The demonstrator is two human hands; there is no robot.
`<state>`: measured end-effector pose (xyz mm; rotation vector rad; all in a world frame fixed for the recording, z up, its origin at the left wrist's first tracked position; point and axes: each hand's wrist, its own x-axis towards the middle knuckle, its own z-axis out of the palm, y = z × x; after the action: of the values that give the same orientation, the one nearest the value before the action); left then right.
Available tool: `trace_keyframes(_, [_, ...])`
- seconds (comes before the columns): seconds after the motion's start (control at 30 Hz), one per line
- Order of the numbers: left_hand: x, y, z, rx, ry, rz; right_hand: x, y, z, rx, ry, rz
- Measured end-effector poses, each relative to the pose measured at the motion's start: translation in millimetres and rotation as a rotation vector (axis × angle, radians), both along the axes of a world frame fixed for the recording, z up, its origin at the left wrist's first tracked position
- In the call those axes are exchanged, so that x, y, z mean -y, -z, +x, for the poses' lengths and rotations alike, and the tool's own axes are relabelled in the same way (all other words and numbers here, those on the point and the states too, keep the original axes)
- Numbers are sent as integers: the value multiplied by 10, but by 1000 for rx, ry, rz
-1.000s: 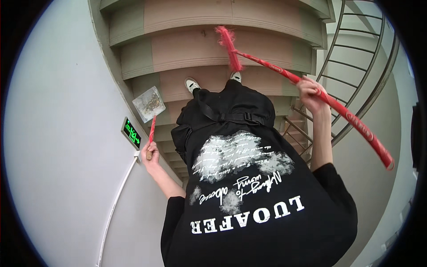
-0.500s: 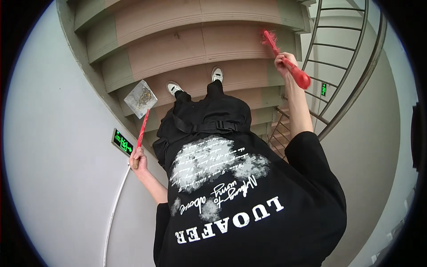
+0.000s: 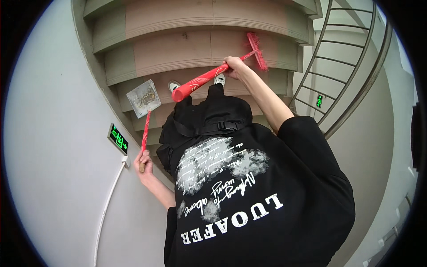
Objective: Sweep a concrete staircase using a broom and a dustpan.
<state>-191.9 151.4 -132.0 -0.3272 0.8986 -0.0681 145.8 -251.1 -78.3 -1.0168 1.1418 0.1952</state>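
My right hand (image 3: pixel 234 66) is closed round the red handle of a broom (image 3: pixel 202 82). The handle's thick end points down and left over my feet, and the red bristle head rests on or just above a stair tread at the right. At the left, my left hand (image 3: pixel 145 163) grips the end of a long-handled dustpan (image 3: pixel 143 99) by its red handle. Its square grey pan hangs over the steps beside the wall, with some dark, yellowish debris lying in it. Both white shoes (image 3: pixel 219 79) are partly hidden by the broom handle and my clothes.
Brown and grey stair steps (image 3: pixel 173 55) rise ahead of me. A metal railing (image 3: pixel 333 75) runs up the right side. On the left wall (image 3: pixel 58 133) are a lit green sign (image 3: pixel 118 139) and a white cable conduit (image 3: pixel 109 204).
My right hand has moved left and a little lower, and the broom has swung round so its handle points left and its bristle head shows side-on. The dustpan stays nearly in place.
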Motion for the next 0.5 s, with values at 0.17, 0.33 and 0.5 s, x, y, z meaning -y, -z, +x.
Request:
trace_keyframes(0.17, [-6,-133,99,-24,1,97,-563,-114,-36,-29,-65,210])
trace_keyframes(0.33, [110,-176,-208,16,-122,17,-1511,-142,172,-52,-131,377])
trace_keyframes(0.5, [222,-442,-299,75,-244,-11,-2304,-520,893,-66,-222,515])
